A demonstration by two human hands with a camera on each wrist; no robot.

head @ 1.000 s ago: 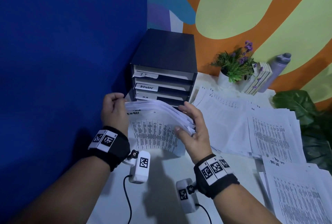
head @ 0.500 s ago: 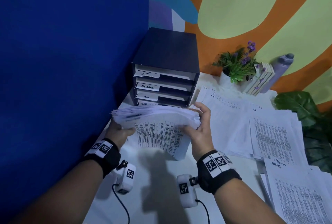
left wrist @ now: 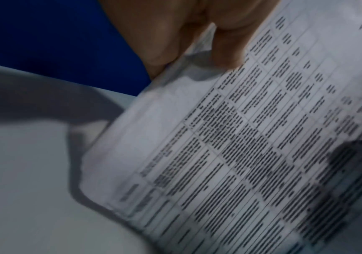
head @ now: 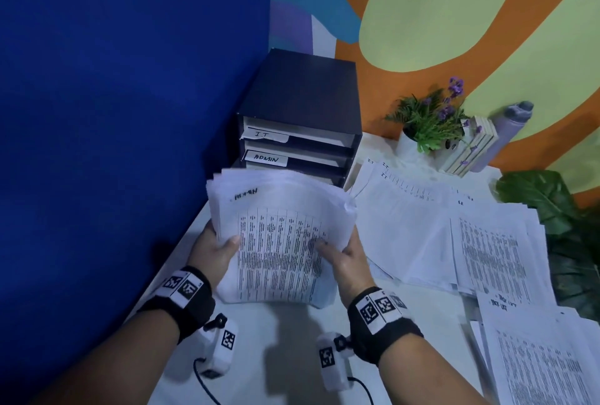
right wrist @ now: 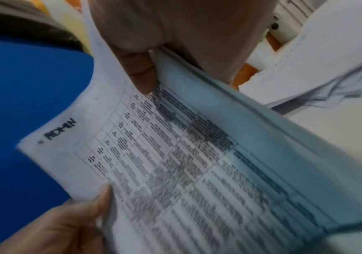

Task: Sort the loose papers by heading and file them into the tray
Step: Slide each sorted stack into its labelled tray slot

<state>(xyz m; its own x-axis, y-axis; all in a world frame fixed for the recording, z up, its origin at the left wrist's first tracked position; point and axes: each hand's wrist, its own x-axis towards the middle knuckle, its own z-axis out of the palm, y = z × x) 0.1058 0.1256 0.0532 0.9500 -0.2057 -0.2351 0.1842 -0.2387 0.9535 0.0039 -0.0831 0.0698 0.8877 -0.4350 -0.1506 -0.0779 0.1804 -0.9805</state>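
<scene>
A thick stack of printed papers [head: 279, 235], its top sheet headed ADMIN, stands tilted toward me just in front of the black filing tray [head: 302, 102]. My left hand [head: 217, 248] grips the stack's left edge, thumb on the front sheet. My right hand [head: 341, 255] grips the right edge the same way. The tray's slots labelled IT and ADMIN show above the stack; the lower slots are hidden behind it. In the left wrist view my left hand [left wrist: 197, 39] pinches the stack [left wrist: 251, 146]. In the right wrist view my right hand [right wrist: 166, 46] holds the stack [right wrist: 197, 163].
Loose sheets [head: 454, 232] headed IT lie spread over the white table [head: 276, 356] to the right, with another pile [head: 535, 356] at the near right. A potted plant [head: 425, 122], small books [head: 470, 148] and a grey bottle [head: 506, 125] stand at the back. A blue wall [head: 113, 145] runs along the left.
The stack was held flat and low in front of the tray; both hands have tipped it upright toward me, so its printed face and ADMIN heading now show. My left hand shifted down its left edge.
</scene>
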